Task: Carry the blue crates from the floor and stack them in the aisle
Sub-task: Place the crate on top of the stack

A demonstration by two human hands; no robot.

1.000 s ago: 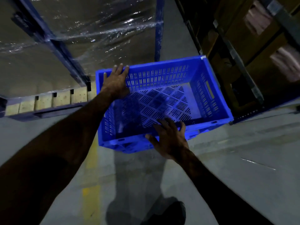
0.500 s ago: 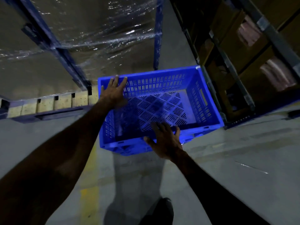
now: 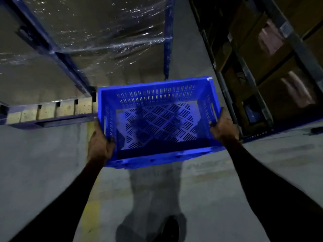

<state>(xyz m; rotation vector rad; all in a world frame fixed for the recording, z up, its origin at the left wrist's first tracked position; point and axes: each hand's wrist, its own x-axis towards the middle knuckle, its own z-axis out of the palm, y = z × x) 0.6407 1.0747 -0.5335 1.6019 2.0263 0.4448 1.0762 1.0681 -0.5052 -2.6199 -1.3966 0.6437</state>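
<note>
Blue crate [image 3: 157, 119] held level above the aisle floor [image 3: 262, 172], my left hand [image 3: 100, 145] and right hand [image 3: 224, 127] clamped on its short ends (long axis crosswise, hands equally near).

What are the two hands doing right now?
Left hand: gripping the left side of the blue crate.
Right hand: gripping the crate's right side.
</note>
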